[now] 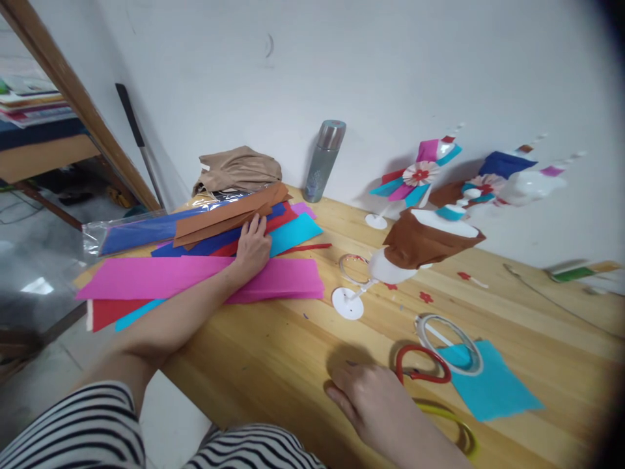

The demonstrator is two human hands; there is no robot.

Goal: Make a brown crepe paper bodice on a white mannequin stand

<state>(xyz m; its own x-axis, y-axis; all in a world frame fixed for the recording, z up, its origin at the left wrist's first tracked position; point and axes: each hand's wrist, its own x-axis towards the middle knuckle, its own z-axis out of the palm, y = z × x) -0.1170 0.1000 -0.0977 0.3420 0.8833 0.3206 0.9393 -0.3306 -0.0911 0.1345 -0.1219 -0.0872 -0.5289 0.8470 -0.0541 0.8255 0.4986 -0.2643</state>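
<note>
My left hand (pixel 254 246) lies on the pile of coloured sheets, its fingers apart over the dark blue sheets (pixel 170 249). Its fingertips touch the lower edge of the brown sheets (pixel 219 218). Under my left wrist are pink sheets (pixel 146 276), and light blue sheets (pixel 295 233) show beside the hand. My right hand (pixel 366 394) rests loosely on the wooden table, thumb apart from the fingers, with nothing visible in it. Just beyond it are red-handled scissors (pixel 424 365). A white figure on a round base, wrapped in a brown sheet (pixel 430 238), leans in front of me.
Decorated white figures (pixel 420 172) stand by the wall. A flask (pixel 325 159) and a tan cloth (pixel 239 169) are at the back. A tape roll (pixel 476 355) lies on a light blue square (pixel 502 384), near a yellow ring-shaped handle (pixel 466 430). Small red flower cut-outs (pixel 426 297) are scattered about.
</note>
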